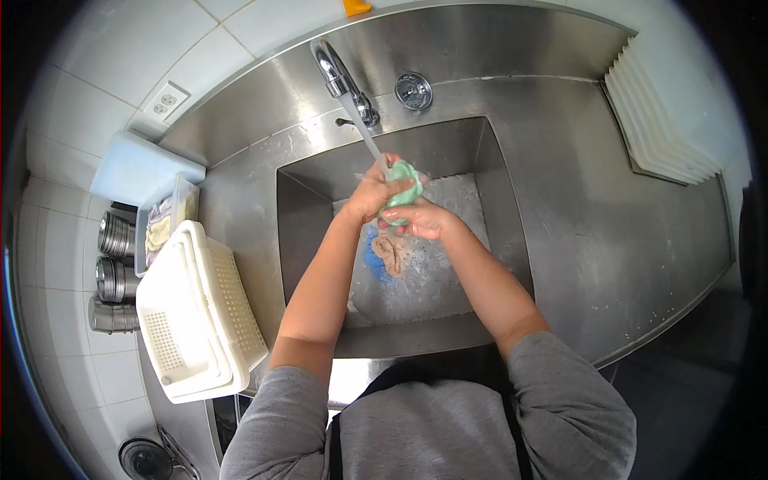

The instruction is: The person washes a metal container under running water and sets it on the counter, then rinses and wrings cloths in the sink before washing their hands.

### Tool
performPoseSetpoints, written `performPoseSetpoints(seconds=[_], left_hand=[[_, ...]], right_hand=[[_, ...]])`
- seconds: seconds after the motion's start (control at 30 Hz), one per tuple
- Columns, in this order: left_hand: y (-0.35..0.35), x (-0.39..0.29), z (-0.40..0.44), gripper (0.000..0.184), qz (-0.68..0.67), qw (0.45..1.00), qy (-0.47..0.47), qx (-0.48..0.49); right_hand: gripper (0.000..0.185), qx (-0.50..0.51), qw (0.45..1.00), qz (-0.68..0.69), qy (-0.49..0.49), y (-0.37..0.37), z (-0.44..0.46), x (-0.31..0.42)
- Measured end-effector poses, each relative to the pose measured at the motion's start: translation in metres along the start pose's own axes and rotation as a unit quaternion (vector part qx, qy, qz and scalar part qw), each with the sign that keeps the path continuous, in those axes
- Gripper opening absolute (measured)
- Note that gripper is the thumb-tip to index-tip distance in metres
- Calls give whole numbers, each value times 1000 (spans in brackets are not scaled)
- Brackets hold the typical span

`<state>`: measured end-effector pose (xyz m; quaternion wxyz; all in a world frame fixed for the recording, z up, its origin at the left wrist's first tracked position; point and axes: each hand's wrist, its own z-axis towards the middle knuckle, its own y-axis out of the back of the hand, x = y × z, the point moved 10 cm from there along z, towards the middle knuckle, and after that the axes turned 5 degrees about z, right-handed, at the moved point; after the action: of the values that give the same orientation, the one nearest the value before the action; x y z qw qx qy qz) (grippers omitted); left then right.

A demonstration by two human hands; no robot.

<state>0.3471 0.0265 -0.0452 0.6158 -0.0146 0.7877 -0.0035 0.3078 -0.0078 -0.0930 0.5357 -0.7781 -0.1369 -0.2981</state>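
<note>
Under the running faucet (333,76), both of my hands hold a wet, bunched green cloth (405,172) over the sink. My left hand (370,196) is closed on its left side, where the water lands. Just below and to the right, my right hand (424,218) grips the cloth's lower part. Beneath my hands, a beige cloth (390,254) lies on the wet sink bottom, partly over a blue cloth (373,254). Some of the green cloth is hidden by my fingers.
Steel walls enclose the sink (504,208). Nested white plastic baskets (200,312) stand on the left, by a bin of cloths (160,228) and metal containers (116,276). A sink strainer (414,91) sits behind the basin; white trays (652,120) stand at right.
</note>
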Motion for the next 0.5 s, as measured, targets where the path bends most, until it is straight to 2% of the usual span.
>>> performPoseSetpoints(seconds=[0.07,0.1,0.17,0.2,0.27,0.3,0.37,0.4,0.47,0.5], left_hand=[[-4,-8,3,27,0,999,-48,-1],[-4,-7,4,27,-1,999,-47,-1],[5,4,8,28,112,992,6,-56],[4,9,13,28,111,992,6,-56],[18,16,18,34,278,950,21,-140],[16,19,19,34,278,950,22,-140],[27,9,13,39,399,884,9,-244],[29,17,16,39,399,884,10,-243],[38,29,19,36,462,845,25,-266],[39,29,17,36,462,845,23,-267]], right_hand=[[21,23,999,-31,-1,8,15,-13],[21,23,999,-31,-2,3,14,-14],[14,-107,993,-39,14,18,9,-11],[14,-108,993,-39,14,15,9,-12],[29,-216,959,-182,10,30,3,-6],[29,-216,959,-182,10,29,6,-9],[36,-268,874,-403,47,31,6,7],[36,-268,874,-402,46,31,8,3],[36,-307,816,-488,37,36,8,2],[40,-279,812,-512,-9,40,13,-8]])
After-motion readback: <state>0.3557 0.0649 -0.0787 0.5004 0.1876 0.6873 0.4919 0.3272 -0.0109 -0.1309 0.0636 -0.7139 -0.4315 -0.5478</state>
